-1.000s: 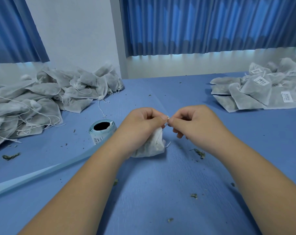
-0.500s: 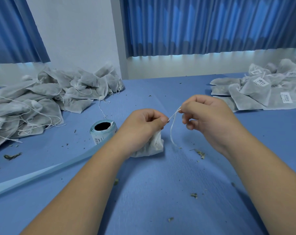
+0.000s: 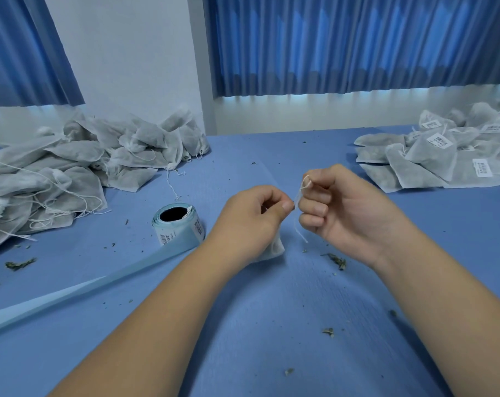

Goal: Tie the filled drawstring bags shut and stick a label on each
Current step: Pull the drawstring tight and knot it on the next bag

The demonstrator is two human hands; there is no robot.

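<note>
The right hand (image 3: 343, 213), fingers curled shut, has looped the drawstring (image 3: 300, 193) over its index finger since half a second ago, likely starting the knot. The left hand (image 3: 251, 222) pinches the neck of the bag (image 3: 276, 249), a small white pouch at table centre. Untied bags (image 3: 71, 167) lie at ten o'clock, labelled bags (image 3: 437, 156) at two, the label roll (image 3: 177, 227) at nine

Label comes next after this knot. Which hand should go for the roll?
Left, probably. The label roll stands just left of the left hand, which only pins the bag. The right hand has the string looped on its fingers and would have to cross over.
</note>
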